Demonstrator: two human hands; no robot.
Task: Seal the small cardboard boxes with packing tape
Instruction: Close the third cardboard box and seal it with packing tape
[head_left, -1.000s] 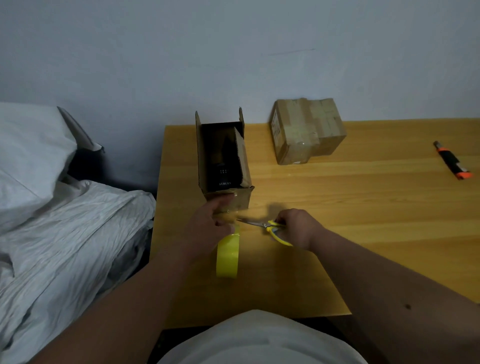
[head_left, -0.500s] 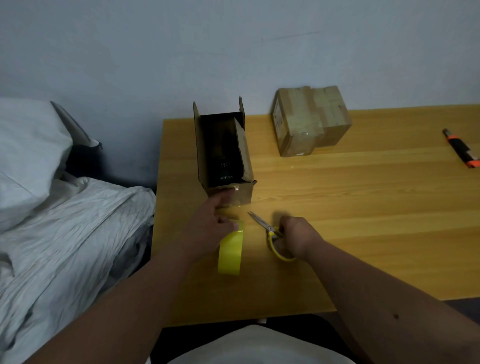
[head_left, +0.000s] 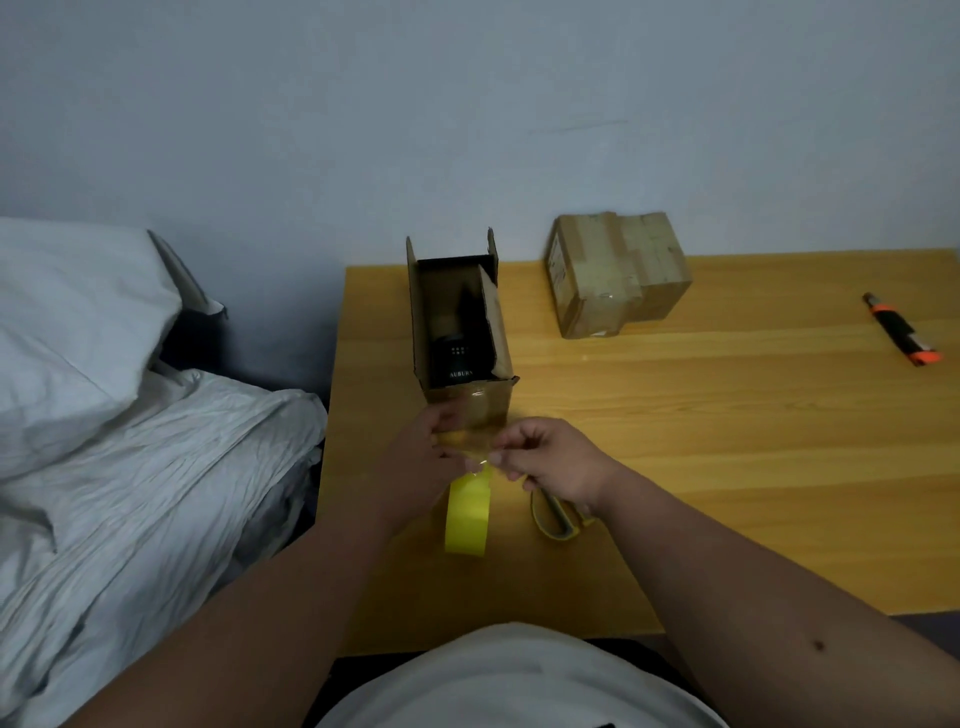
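My right hand (head_left: 553, 462) pinches the clear tape's loose end, a closed grip just above the yellow roll (head_left: 467, 514) my left hand (head_left: 415, 462) holds, so the strip stays taut against the open box (head_left: 470, 400). That box stands near the tabletop (head_left: 727, 441) edge. Scissors (head_left: 553, 522) lie under my right wrist. A sealed box (head_left: 613, 275) sits well apart, behind.

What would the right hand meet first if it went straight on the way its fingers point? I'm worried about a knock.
Likely the left hand; the right hand points left at it, over the tape roll.
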